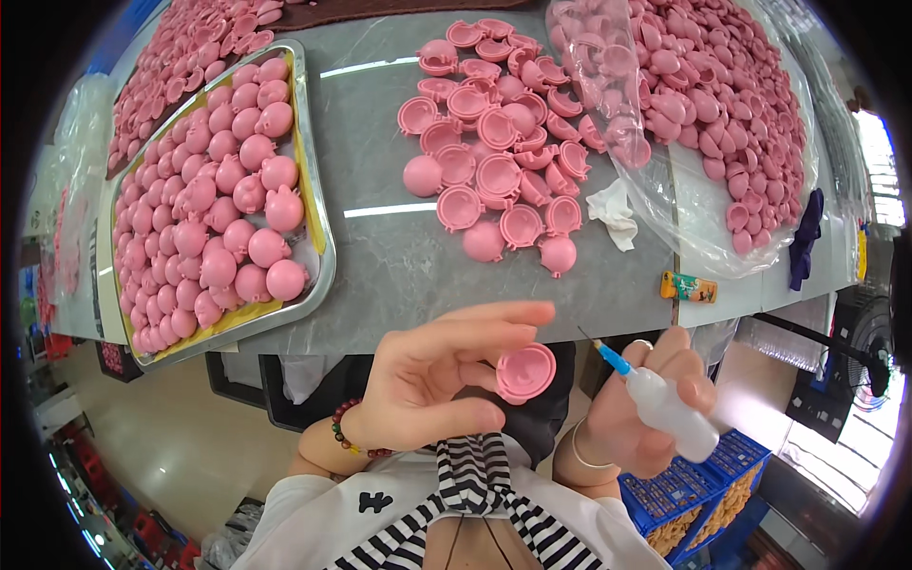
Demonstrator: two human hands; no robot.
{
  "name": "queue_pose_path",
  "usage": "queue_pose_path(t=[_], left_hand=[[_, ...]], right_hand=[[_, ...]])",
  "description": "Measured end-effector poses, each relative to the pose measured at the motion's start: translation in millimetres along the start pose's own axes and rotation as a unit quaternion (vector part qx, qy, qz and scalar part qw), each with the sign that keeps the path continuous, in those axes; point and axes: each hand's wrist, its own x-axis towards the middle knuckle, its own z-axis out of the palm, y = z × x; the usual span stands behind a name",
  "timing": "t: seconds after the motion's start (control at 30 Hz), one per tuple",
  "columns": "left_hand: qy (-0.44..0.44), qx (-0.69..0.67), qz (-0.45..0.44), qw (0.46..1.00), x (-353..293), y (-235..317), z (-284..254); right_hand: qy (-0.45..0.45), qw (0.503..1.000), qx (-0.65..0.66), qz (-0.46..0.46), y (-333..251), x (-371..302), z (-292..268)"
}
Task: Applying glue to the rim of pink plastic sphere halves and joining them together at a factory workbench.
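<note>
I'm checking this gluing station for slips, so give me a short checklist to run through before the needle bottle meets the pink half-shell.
1. Pink half-shell held in left hand, open side facing up: ok.
2. Squeeze bottle gripped in right hand: ok.
3. Needle tip aimed toward the shell, not yet touching: ok.
4. Fluid level in bottle: cannot tell.
5. More loose halves within reach on the grey table: ok.
6. Room in the metal tray of finished pieces: not ok, nearly full.

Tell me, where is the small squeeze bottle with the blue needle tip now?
The squeeze bottle is in the right hand, low right in the head view, beside the pink shell.
</note>
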Motion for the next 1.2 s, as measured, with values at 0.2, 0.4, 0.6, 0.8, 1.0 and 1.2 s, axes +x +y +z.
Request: queue_pose_path(t=[0.2,0.4,0.6,0.8,1.0,1.2], left_hand=[[0.007,0.067,0.041,0.997,-7,-4,-2],[-0.009,0.083,0.064,0.994,-4,-4,-4],[0.023,0.079,0.053,0.995,-4,-4,-4],[0.017,0.083,0.043,0.995,-3,-2,-3],[0.017,0.083,0.049,0.995,-6,-2,-8],[-0.008,0.115,0.079,0.990,-3,-1,-9]], right_hand=[[-0.151,0.962,-0.156,-0.169,-9,10,-2],[-0.177,0.949,-0.216,-0.147,-16,10,7],[-0.177,0.945,-0.229,-0.152,-11,10,12],[-0.135,0.952,-0.225,-0.160,-10,9,11],[-0.135,0.948,-0.233,-0.168,-1,6,14],[-0.130,0.946,-0.237,-0.181,-2,9,11]])
